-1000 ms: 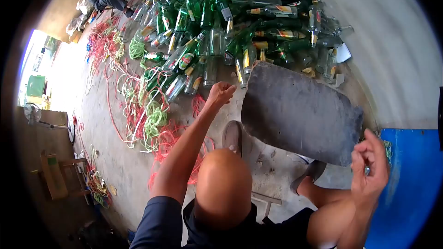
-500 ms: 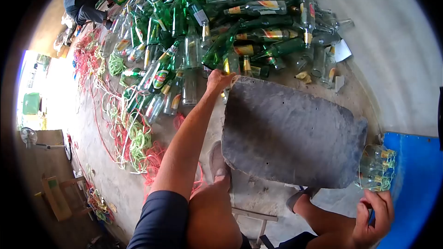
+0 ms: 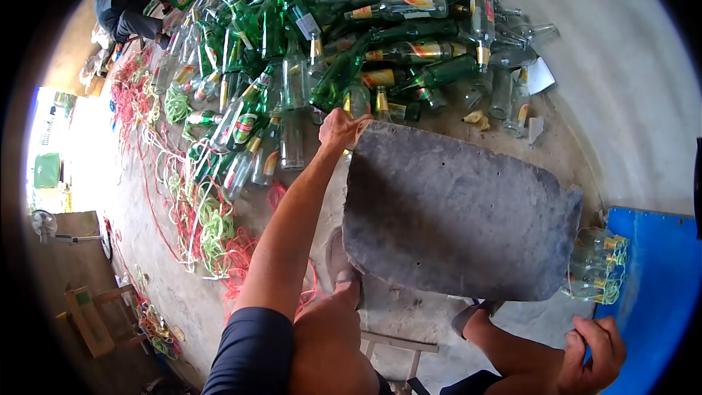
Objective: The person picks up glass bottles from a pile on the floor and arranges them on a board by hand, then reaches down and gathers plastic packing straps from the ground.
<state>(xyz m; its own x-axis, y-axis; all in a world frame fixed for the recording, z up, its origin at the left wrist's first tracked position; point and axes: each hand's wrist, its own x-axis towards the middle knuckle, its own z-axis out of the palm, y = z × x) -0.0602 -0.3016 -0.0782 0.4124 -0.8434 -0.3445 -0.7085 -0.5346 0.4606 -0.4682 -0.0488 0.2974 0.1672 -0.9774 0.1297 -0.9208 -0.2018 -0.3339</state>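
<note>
A worn, dark grey board [image 3: 461,212] with rounded corners lies in front of me above my legs. My left hand [image 3: 342,130] is closed at its far left corner, the thumb lying along the edge and the other fingers mostly hidden. Just beyond that hand the nearest glass bottles [image 3: 356,99] of a big pile begin. My right hand [image 3: 596,355] hovers off the board's near right corner, fingers curled toward the thumb; whatever they hold, if anything, I cannot make out. Close by, a string-tied bundle of clear bottles [image 3: 596,267] sits at the board's right end.
Green and clear bottles [image 3: 409,51] cover the floor ahead. Tangled red and green plastic string [image 3: 216,230] trails down the left. A blue panel [image 3: 651,278] stands at the right, a wooden stool [image 3: 398,341] below. Another person [image 3: 124,4] sits at the far left.
The view has shifted slightly, so the pile and the board's left side appear a little further left. My right hand has dropped slightly away from the bundle. My left hand stays at the board's corner.
</note>
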